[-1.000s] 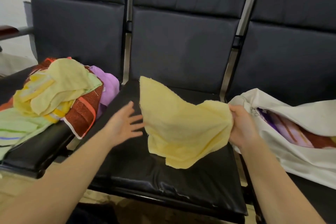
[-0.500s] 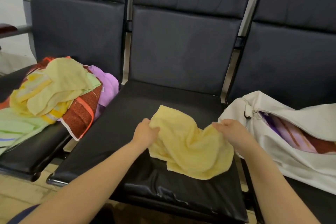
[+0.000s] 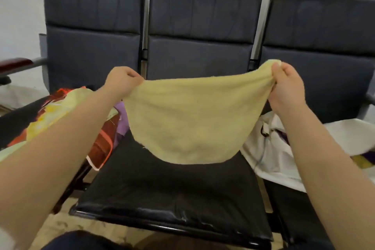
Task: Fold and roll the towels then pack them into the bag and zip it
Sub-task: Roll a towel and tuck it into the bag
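Our left fingers (image 3: 133,76) are curled tight and pinch one top corner of the yellow towel (image 3: 192,119). Our right fingers (image 3: 276,70) are bunched on the opposite corner, with a bit of cloth poking up above them. Our left hand (image 3: 121,81) and right hand (image 3: 288,85) hold the towel up in the air, well apart from each other, the right one a little higher. The top edge is pulled fairly straight between them, and the rest hangs in a rounded belly above the middle seat (image 3: 172,195), clear of it. Our forearms are bare and reach in from the lower corners.

On the seat to the left lies a pile of towels (image 3: 60,111) in yellow, pale green, red-brown with an orange edge, and purple, partly hidden behind our left arm. On the seat to the right lies the white bag (image 3: 269,148), with purple and yellow cloth showing at its opening; our right arm covers part of it. Behind stand three dark chair backs (image 3: 203,22) against a pale wall, and a reddish armrest (image 3: 14,63) sticks out at far left.
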### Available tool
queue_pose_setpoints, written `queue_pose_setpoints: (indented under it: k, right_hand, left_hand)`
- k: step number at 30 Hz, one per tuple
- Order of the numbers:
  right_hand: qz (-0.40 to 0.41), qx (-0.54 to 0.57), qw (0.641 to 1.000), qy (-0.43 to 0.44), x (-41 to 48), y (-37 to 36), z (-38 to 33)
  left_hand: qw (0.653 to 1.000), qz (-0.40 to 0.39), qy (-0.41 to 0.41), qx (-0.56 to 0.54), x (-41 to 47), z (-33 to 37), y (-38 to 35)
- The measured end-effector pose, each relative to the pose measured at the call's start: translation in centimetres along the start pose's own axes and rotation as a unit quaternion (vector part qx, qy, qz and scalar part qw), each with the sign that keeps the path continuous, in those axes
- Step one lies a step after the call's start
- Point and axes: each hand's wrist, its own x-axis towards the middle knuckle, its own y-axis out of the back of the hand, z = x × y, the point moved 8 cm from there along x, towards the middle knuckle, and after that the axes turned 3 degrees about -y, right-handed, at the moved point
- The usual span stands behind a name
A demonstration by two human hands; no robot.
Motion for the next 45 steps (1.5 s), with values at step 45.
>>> queue_pose_setpoints:
  k: [45]
  right_hand:
    - [-0.059,-0.242,0.956,0.158,1.6,-2.0,-9.7]
  left_hand:
    - [0.977,-0.035,0.047,-0.205,-0.7,1.7,3.1]
